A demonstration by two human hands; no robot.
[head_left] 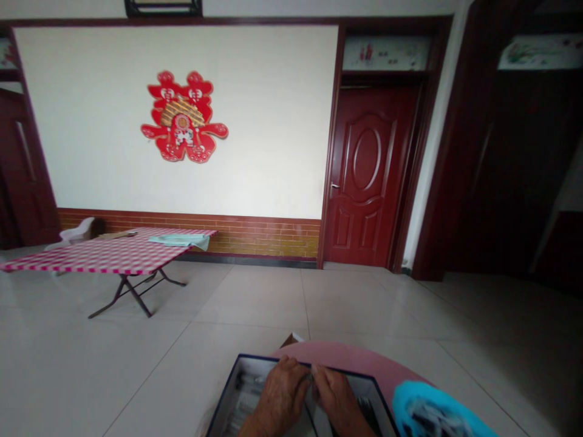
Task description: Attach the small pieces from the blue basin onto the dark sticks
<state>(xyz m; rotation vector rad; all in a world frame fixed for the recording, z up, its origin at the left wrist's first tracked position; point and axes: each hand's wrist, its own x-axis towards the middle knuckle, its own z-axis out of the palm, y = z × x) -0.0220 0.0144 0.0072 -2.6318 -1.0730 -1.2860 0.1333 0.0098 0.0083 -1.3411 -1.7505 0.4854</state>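
Note:
My left hand (282, 391) and my right hand (336, 393) are close together above an open box (240, 359) with a dark blue rim and pale inner walls. Both are closed, their fingertips meeting near the box's far edge. A tiny dark thing seems to show between the fingertips, but its kind cannot be made out. Under the left hand, clear or pale packets (248, 397) lie in the box's left part. Dark thin items (368, 409) show beside my right hand, in the box's right part. The near side of the box is cut off by the frame.
The box rests on a round pink tabletop (364, 362). A bright blue bag or wrap (410, 397) with dark and white contents sits at its right. Farther off are a folding table (113, 252) with a checked cover, a white chair (79, 232) and a red door (364, 176).

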